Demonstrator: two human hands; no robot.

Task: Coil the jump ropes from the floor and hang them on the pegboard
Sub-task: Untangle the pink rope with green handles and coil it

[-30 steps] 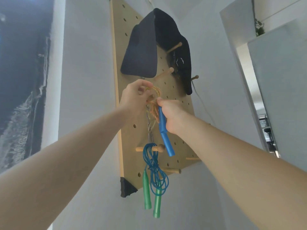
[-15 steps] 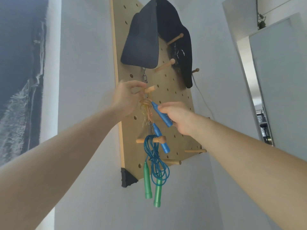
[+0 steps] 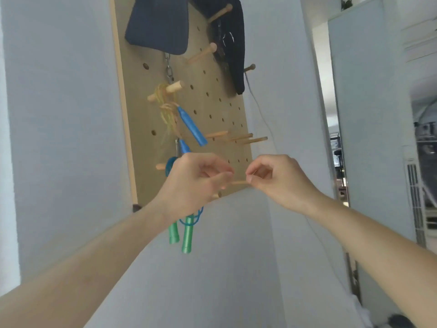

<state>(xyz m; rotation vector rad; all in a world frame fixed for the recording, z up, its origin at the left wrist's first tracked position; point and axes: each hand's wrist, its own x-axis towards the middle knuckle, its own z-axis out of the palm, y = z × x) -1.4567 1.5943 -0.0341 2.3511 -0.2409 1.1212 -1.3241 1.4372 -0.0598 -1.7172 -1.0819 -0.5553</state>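
Note:
A yellow jump rope (image 3: pixel 165 107) with blue handles (image 3: pixel 191 126) hangs coiled on a wooden peg (image 3: pixel 173 87) of the pegboard (image 3: pixel 212 110). Below it a blue jump rope with green handles (image 3: pixel 188 235) hangs from a lower peg, partly hidden behind my left hand (image 3: pixel 194 183). My right hand (image 3: pixel 279 178) is level with the left one, in front of the board's lower edge. Both hands have loosely curled fingers and hold nothing. A short peg (image 3: pixel 238 183) shows between them, close to my right thumb tip.
Dark fabric items (image 3: pixel 158 24) hang over the board's top, with a metal chain (image 3: pixel 168 67) under one. Several bare pegs (image 3: pixel 248 138) stick out on the right. A thin cable (image 3: pixel 260 114) runs down the wall. A doorway (image 3: pixel 331 114) opens on the right.
Both hands let go of the yellow rope and its blue handle and dropped below it. The rope now hangs on its peg by itself. The view tilted down.

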